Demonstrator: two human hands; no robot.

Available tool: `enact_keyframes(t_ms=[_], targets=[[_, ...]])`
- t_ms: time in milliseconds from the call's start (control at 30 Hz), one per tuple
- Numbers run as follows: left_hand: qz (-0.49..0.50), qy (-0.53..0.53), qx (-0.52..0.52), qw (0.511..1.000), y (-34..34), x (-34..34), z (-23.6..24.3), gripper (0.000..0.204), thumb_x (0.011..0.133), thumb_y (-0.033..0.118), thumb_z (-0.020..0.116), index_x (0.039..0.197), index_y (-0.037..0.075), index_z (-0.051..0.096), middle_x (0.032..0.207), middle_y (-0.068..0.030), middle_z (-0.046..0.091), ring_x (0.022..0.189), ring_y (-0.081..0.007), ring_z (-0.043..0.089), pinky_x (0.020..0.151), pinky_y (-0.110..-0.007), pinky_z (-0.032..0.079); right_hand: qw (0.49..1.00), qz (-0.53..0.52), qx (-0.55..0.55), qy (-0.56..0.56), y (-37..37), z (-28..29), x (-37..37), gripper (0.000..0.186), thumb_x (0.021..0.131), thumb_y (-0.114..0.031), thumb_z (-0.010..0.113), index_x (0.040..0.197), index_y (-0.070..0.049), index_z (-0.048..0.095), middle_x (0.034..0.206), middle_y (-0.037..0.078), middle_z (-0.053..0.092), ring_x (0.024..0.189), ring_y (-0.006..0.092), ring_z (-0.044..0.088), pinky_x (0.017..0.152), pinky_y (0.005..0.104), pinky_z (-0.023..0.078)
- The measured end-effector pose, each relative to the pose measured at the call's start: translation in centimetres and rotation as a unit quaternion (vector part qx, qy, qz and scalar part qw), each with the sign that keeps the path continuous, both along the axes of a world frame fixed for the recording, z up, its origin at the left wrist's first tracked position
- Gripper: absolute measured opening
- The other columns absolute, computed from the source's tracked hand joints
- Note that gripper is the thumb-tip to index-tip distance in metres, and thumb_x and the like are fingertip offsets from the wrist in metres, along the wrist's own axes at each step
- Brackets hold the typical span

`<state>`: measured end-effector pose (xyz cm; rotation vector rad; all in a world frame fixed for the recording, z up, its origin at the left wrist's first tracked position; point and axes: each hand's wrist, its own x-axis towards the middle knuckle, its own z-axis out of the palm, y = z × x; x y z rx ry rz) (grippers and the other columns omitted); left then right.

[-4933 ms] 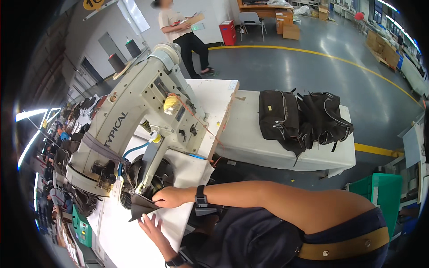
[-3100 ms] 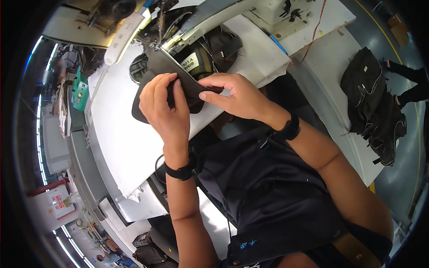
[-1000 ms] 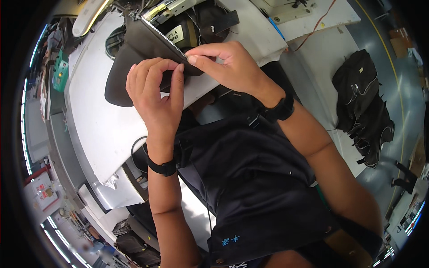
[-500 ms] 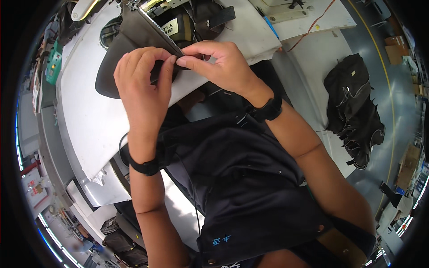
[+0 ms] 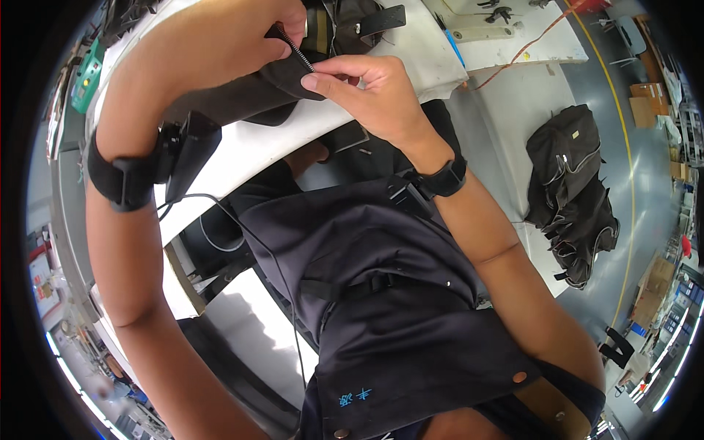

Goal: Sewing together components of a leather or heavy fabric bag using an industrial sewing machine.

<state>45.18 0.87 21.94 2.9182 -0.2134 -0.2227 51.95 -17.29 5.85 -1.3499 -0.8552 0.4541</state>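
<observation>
A zipper (image 5: 299,53) with metal teeth runs along the edge of a dark fabric bag piece (image 5: 220,101) at the far side of the white table. My left hand (image 5: 235,40) reaches across from the left and pinches the zipper's upper part between thumb and fingers. Lower down, my right hand (image 5: 378,92) has its thumb and forefinger closed on the zipper's near end. More of the dark bag, with an olive stripe (image 5: 318,31) and a dark strap tab (image 5: 383,20), lies behind my hands. My left forearm covers much of the fabric.
The white table (image 5: 433,81) curves round in front of me. At its right, a blue pen-like stick (image 5: 455,48) lies beside a machine base (image 5: 480,33) and a reddish cord (image 5: 524,48). Several dark bags (image 5: 576,187) are heaped at the right. A thin cable hangs by my left wrist.
My left hand has moved up and away along the zipper, its forearm now swung over the table's left side. My right hand has stayed near the zipper's end, shifting slightly.
</observation>
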Motion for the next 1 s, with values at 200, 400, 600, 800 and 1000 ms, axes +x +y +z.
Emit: enact_keyframes(t_ms=[200,400,600,800,1000], targets=[[0.051,0.157,-0.006,0.986,-1.8,1.7,3.7,0.018,0.088,0.014,0.068,0.1,0.004,0.076,0.093,-0.016,0.076,0.09,-0.0308,0.073,0.08,-0.038,0.056,0.998,-0.001,0.015,-0.057,0.7,0.6,-0.1,0.021,0.093,-0.017,0.082,0.1,0.003,0.077,0.081,0.0,0.072,0.07,0.0042,0.056,0.062,0.0222,0.045],[0.091,0.159,-0.008,0.983,-0.7,1.3,2.3,0.02,0.088,0.011,0.068,0.106,0.004,0.072,0.098,-0.0134,0.072,0.084,-0.0242,0.07,0.076,-0.036,0.055,0.99,-0.036,-0.02,-0.133,1.5,1.4,-0.5,0.021,0.093,-0.02,0.082,0.095,0.0,0.076,0.073,0.001,0.067,0.068,0.0108,0.054,0.067,0.0292,0.044],[0.213,-0.273,-0.24,0.907,-1.9,-5.2,-3.9,0.027,0.092,0.004,0.071,0.119,0.003,0.069,0.115,-0.0151,0.07,0.095,-0.0308,0.071,0.086,-0.037,0.057,0.973,-0.109,0.053,-0.196,1.6,2.0,-1.6,0.02,0.094,-0.019,0.079,0.085,-0.003,0.071,0.072,0.004,0.063,0.065,0.0168,0.053,0.069,0.0323,0.043],[0.181,-0.399,0.041,0.898,-3.0,-7.0,-7.7,0.028,0.097,0.009,0.071,0.125,0.005,0.07,0.128,-0.0136,0.069,0.117,-0.0316,0.065,0.099,-0.039,0.048,0.999,-0.027,0.033,-0.026,1.0,3.6,-2.5,0.023,0.099,-0.02,0.074,0.086,-0.001,0.07,0.072,0.0,0.063,0.066,0.0092,0.051,0.068,0.0279,0.042],[0.197,-0.416,0.01,0.888,-2.5,-6.2,-7.7,0.035,0.098,0.005,0.065,0.133,0.004,0.065,0.131,-0.0144,0.068,0.12,-0.0307,0.064,0.104,-0.039,0.044,0.995,-0.089,0.04,-0.005,1.6,4.6,-4.3,0.024,0.098,-0.02,0.076,0.085,0.0,0.07,0.071,0.002,0.062,0.067,0.01,0.052,0.07,0.0291,0.042]])
